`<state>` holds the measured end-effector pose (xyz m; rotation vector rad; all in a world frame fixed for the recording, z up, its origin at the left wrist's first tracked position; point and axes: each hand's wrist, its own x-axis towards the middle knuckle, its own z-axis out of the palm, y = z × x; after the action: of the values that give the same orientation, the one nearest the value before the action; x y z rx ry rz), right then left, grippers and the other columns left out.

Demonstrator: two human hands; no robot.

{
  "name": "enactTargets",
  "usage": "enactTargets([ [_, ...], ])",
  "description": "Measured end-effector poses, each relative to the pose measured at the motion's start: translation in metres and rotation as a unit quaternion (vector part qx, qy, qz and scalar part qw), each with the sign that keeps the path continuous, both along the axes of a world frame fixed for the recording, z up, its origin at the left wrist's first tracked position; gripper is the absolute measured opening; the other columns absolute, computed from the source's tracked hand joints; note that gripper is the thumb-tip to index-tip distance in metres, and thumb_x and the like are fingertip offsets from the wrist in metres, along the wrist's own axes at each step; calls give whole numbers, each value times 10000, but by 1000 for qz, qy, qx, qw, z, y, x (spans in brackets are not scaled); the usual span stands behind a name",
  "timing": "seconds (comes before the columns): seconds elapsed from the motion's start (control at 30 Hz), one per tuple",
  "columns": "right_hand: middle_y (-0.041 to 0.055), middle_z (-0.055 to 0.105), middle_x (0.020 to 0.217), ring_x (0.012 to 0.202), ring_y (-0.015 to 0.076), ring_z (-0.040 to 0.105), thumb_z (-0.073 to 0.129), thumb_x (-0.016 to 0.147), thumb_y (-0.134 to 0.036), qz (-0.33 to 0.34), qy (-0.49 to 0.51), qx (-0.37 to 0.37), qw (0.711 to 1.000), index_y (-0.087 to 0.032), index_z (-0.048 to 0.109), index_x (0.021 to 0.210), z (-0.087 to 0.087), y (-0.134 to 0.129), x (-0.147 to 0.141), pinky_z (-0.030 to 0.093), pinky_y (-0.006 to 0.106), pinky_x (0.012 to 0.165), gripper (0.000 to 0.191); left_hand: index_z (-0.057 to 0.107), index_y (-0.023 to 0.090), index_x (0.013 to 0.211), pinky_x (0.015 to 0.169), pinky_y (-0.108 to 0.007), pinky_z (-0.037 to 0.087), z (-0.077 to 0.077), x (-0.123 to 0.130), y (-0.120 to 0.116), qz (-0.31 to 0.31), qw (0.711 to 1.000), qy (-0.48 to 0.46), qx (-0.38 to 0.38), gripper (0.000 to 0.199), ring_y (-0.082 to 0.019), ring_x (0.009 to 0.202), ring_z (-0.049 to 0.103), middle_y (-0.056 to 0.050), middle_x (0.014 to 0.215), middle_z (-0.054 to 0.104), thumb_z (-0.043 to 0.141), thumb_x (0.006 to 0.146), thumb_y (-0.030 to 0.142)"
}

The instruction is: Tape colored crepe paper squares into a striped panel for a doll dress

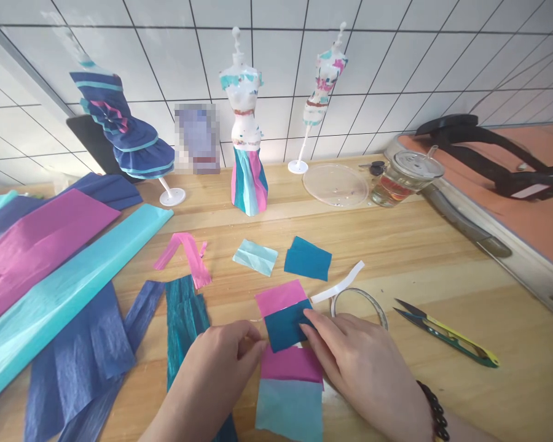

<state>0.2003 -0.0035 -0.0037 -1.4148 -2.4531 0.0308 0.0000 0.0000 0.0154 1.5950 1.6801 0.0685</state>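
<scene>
A dark teal piece of crepe paper [286, 328] lies slightly tilted over pink crepe paper [291, 364] near the front middle of the table. My right hand [357, 359] grips its right edge between thumb and fingers. At its left edge my left hand [228, 356] is closed in a pinch; whatever sits between those fingertips is hidden. Another pink piece [279, 296] shows behind the teal one, and a light blue piece [289, 405] lies in front. A roll of tape [383, 310] rests behind my right hand, with a white strip [341, 285] beside it.
Thread snips [447, 334] lie at right. Large crepe paper sheets [64, 288] cover the left side. Cut pieces [308, 258] lie behind my hands. Dress forms [246, 116] stand along the tiled wall, one in a striped skirt. A lidded glass [399, 181] stands at back right.
</scene>
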Motion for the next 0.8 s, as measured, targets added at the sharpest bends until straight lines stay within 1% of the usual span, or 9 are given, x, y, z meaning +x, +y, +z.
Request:
enactTargets([
  [0.13,31,645,614,553,150,602,305,967,-305,-9,9,-29,999,-179,632,902,1,0,0,354,267,532,356,632,224,682,493,-205,281,-1,2,-2,-16,1000,-11,-10,152,-127,529,510,54,521,520,489,730,231],
  [0.27,19,616,592,564,151,587,312,965,-299,7,17,-63,998,-190,619,798,2,-1,-1,349,271,548,366,632,228,654,496,-204,285,-3,4,-5,-50,999,3,-3,186,-122,525,515,54,528,550,459,699,178],
  [0.33,5,588,563,551,146,561,328,962,-298,35,23,-89,995,-196,590,711,4,-3,-2,341,271,546,377,627,227,629,491,-205,277,-1,5,-6,-69,998,11,-1,206,-123,526,518,50,523,559,441,693,164],
  [0.4,-4,594,582,580,146,558,391,943,-321,84,36,-125,988,-198,575,689,7,-5,-3,346,268,556,337,622,223,612,487,-206,271,1,5,-6,-80,997,20,-3,217,-127,532,520,45,521,568,429,688,158],
  [0.47,-10,641,682,659,152,581,528,877,-372,136,47,-165,976,-199,598,756,9,-6,-3,369,264,592,222,619,217,604,485,-207,268,3,5,-6,-88,996,28,-10,220,-130,537,519,38,526,579,422,683,159],
  [0.57,-16,669,789,730,159,598,688,753,-374,179,34,-200,963,-200,621,821,10,-6,-6,387,261,629,198,623,212,614,489,-207,269,5,4,-5,-101,994,24,-18,226,-130,546,520,30,551,602,413,679,160],
  [0.63,-24,661,761,715,146,590,687,764,-310,194,21,-208,958,-200,619,758,11,-6,-7,379,253,613,129,626,211,629,497,-207,272,6,4,-6,-107,994,21,-22,235,-130,558,525,28,575,617,404,679,155],
  [0.7,-33,645,735,709,127,575,658,793,-265,209,33,-222,952,-201,603,707,12,-5,-7,369,237,607,120,623,210,635,497,-208,266,7,3,-6,-117,993,20,-27,235,-126,557,513,29,581,612,399,679,153],
  [0.8,-42,614,707,697,111,555,642,807,-287,207,72,-240,946,-208,594,711,12,-6,-5,360,223,607,133,607,206,625,488,-212,247,10,1,-6,-132,990,23,-38,220,-121,544,471,33,558,571,401,691,163],
])
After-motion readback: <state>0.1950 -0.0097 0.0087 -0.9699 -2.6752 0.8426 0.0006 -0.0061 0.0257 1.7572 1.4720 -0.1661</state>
